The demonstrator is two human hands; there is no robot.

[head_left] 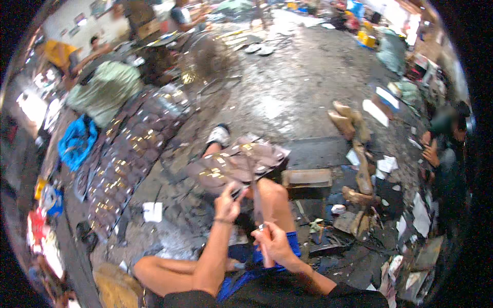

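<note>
My right hand (273, 244) is closed around the pale handle of a long, narrow-bladed tool that looks like a knife (257, 203). Its blade points up and away from me, beside my bent knee. My left hand (227, 206) is closed on a small dark piece (236, 193), too blurred to name, just left of the blade. Right beyond my hands lies a batch of brown sandals (218, 167) with shiny gold-coloured pieces. The far end of the blade overlaps them in view.
Rows of similar brown sandals (131, 154) cover the floor at left, near a blue bag (77, 142) and a pale green sack (105, 90). Shoe lasts (363, 172), a wooden block (306, 178) and scraps lie at right. A fan (208, 59) stands ahead. Another person (447, 138) sits at far right.
</note>
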